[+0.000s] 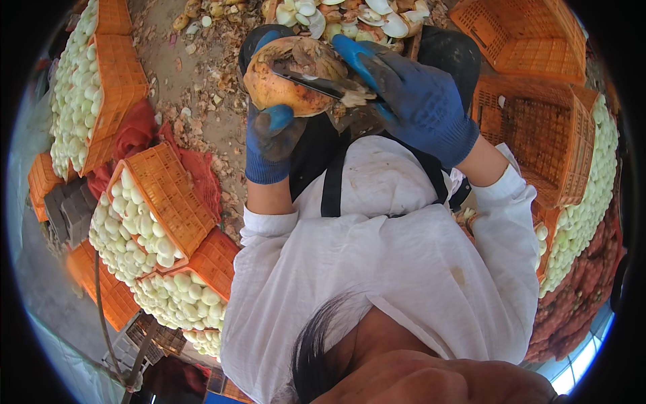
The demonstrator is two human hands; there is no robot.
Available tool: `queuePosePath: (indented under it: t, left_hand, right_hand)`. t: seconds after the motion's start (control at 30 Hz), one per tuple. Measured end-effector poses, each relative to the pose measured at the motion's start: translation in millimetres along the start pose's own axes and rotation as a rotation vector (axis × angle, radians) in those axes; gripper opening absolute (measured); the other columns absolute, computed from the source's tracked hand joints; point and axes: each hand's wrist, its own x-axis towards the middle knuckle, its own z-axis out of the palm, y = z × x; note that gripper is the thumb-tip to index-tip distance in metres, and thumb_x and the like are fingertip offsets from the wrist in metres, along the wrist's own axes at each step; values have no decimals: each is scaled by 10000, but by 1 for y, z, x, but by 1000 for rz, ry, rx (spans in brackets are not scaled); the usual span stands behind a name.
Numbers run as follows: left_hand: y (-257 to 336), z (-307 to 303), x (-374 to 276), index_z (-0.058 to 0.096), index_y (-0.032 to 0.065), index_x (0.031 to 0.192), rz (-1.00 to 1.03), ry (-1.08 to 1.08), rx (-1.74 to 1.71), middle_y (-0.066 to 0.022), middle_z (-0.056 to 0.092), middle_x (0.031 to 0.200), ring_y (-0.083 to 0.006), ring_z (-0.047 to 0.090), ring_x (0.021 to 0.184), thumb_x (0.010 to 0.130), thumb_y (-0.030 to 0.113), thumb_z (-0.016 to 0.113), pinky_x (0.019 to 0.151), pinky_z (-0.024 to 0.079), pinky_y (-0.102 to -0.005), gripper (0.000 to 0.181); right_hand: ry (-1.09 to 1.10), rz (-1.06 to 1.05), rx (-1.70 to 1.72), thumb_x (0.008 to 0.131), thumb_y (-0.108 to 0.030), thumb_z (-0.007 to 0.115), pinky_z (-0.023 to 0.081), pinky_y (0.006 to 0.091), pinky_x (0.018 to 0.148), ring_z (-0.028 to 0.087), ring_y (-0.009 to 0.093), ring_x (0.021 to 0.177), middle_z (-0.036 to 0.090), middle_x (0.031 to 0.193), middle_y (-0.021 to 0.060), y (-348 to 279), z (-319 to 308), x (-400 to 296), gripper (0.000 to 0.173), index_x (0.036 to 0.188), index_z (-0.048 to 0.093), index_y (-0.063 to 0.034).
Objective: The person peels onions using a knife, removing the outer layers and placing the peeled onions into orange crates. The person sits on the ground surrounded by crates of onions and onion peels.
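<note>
A large onion with brown, dirty skin [267,76] is in my left hand [275,134], which wears a blue work glove and grips it from the side and below. My right hand [414,96], gloved the same way, holds a knife [323,87] by its handle, hidden in the fingers. The dark blade lies across the onion's face, its tip at the left. Torn dry skin clings near the blade and the fingers. Just beyond the hands, pale onion peelings and cut pieces [393,25] lie heaped between my knees.
Orange plastic crates [171,197] full of peeled onions [136,217] stand at the left. On the right are orange crates [542,136] with open tops, peeled onions [580,202] and red net sacks [570,298]. Onion skins litter the ground [202,81], beside a red net [197,171].
</note>
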Motion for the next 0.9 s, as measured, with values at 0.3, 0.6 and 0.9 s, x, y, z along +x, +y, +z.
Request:
queuePosePath:
  t: [0.3, 0.6, 0.9]
  left_hand:
    - [-6, 7, -5, 334, 47, 1388, 107, 111, 139, -129, 474, 1316, -287, 494, 1196, 690, 343, 782, 1022, 416, -450, 881]
    - [-10, -14, -4, 329, 37, 1384, 78, 123, 139, -151, 468, 1317, -302, 480, 1212, 709, 348, 766, 1021, 415, -463, 862]
    - [-11, 5, -2, 356, 18, 1360, 135, 236, 542, -158, 468, 1317, -282, 484, 1202, 733, 326, 755, 1009, 424, -428, 804]
  right_hand:
    - [-33, 26, -50, 840, -254, 603, 517, 294, 525, 651, 167, 705, 627, 1026, 99, 1, 21, 3, 498, 1286, 492, -64]
    - [-2, -75, 15, 847, -217, 599, 525, 316, 590, 649, 237, 782, 614, 1049, 140, -9, 10, 0, 539, 1334, 451, -41]
    - [96, -50, -37, 866, -242, 574, 537, 297, 638, 651, 208, 861, 613, 1087, 102, -7, 34, 11, 570, 1386, 413, -73]
